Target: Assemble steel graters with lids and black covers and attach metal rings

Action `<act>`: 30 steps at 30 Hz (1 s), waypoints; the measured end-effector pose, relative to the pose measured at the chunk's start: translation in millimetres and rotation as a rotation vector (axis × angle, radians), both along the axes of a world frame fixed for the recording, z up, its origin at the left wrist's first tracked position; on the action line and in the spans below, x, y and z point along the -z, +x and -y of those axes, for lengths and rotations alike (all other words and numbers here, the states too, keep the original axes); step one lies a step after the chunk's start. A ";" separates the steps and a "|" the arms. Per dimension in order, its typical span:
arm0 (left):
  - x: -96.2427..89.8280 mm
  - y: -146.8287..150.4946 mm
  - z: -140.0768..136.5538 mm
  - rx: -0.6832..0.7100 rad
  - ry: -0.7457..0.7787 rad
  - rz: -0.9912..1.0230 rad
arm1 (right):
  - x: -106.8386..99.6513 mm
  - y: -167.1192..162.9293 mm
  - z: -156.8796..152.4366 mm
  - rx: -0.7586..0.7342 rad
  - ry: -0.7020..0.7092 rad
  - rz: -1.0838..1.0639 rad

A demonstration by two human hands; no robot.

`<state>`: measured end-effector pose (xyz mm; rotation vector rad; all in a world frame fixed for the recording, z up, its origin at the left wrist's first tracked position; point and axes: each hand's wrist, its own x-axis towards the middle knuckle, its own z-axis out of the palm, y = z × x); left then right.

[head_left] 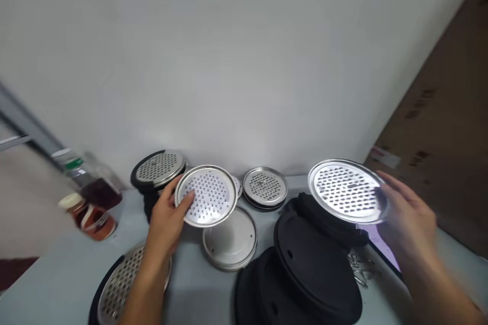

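Note:
My left hand (170,213) grips a round metal grater disc (208,197) by its left edge, thumb on top and fingers beneath. A second grater disc (345,190) with larger holes is held up in my right hand (407,213), which is partly blurred. Both discs are tilted toward me above the table. Below the left disc lies a stack of plain metal discs (232,238). Between my hands, against the wall, sits a stack of grater discs (266,186). Black lids (316,259) overlap in a pile below the right disc.
On the left stand a pile of black-rimmed graters (160,167), a larger grater (120,284), a bottle of dark liquid (97,188) and an orange-labelled jar (95,221). Small wire pieces (360,269) and a purple-screened device (383,249) lie at right, near cardboard boxes (438,152).

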<state>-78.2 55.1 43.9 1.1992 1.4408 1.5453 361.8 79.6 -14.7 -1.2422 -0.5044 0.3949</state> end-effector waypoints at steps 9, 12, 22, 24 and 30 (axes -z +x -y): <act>22.4 20.6 -1.8 0.378 -0.200 -0.549 | -1.0 -1.5 1.0 -0.098 0.141 -0.109; 28.9 10.1 1.0 0.322 -0.201 -0.884 | -6.5 -10.2 -9.8 -0.230 0.054 0.007; 63.5 9.2 -4.2 0.277 -0.209 -1.232 | -40.5 -99.9 -90.0 -0.632 -0.346 0.476; 65.6 9.4 -3.2 0.205 -0.144 -1.209 | -39.7 -109.8 -98.0 -0.663 -0.377 0.525; 58.5 28.8 7.9 0.356 0.146 -1.013 | -64.1 -117.5 -74.2 -0.730 -0.369 0.540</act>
